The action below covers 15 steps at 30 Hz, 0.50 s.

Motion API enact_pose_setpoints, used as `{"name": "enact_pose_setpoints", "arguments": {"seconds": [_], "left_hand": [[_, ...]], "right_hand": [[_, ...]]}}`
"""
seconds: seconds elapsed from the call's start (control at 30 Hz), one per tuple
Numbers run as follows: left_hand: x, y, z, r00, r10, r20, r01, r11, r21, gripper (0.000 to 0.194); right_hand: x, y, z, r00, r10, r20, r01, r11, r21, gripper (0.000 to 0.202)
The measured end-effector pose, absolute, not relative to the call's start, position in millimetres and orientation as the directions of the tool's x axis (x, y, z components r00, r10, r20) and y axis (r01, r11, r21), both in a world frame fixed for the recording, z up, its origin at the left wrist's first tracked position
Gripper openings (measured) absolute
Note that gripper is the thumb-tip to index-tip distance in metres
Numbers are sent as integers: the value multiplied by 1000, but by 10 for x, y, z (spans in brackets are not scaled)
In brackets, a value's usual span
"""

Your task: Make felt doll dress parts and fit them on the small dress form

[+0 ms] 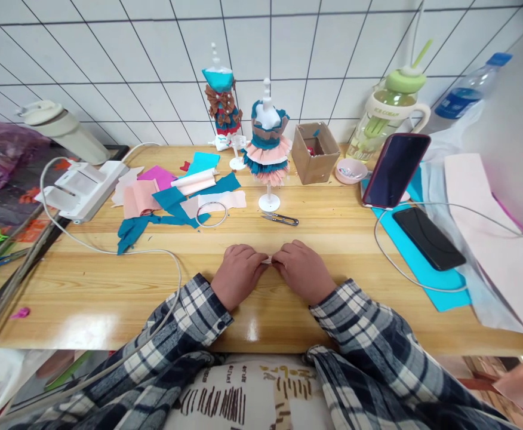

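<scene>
My left hand (241, 273) and my right hand (302, 270) meet over the front middle of the table, fingers pinched on a small pale strip (267, 261). Most of the strip is hidden by my fingers; it may be paper. Beyond them lie thread snips (280, 218) with dark handles. Behind the snips, a mini dress form (267, 152) on a white stand wears ruffles of teal and peach crepe paper. A second dressed form (222, 101) in turquoise, brown and red stands further back. A thin white ring (212, 214) rests on crepe paper scraps (167, 200) at the left.
At the back stand a cardboard box (316, 154), a pink bowl of beads (351, 171) and a green-lidded bottle (387, 113). Two phones (396, 170) and paper sheets (485, 227) are on the right. A white charger (82, 191) with a cable (122, 252) occupies the left.
</scene>
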<state>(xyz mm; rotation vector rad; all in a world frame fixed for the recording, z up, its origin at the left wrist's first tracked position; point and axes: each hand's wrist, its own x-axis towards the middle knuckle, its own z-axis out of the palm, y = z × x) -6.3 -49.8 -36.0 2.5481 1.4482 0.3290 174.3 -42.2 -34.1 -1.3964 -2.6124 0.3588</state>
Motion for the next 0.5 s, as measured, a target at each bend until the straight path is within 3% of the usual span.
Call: {"name": "enact_pose_setpoints", "arguments": {"seconds": [0.5], "left_hand": [[-77, -487, -342, 537, 838, 94, 802, -542, 250, 19]], "right_hand": [[1762, -406, -355, -558, 828, 53, 774, 542, -327, 18]]}}
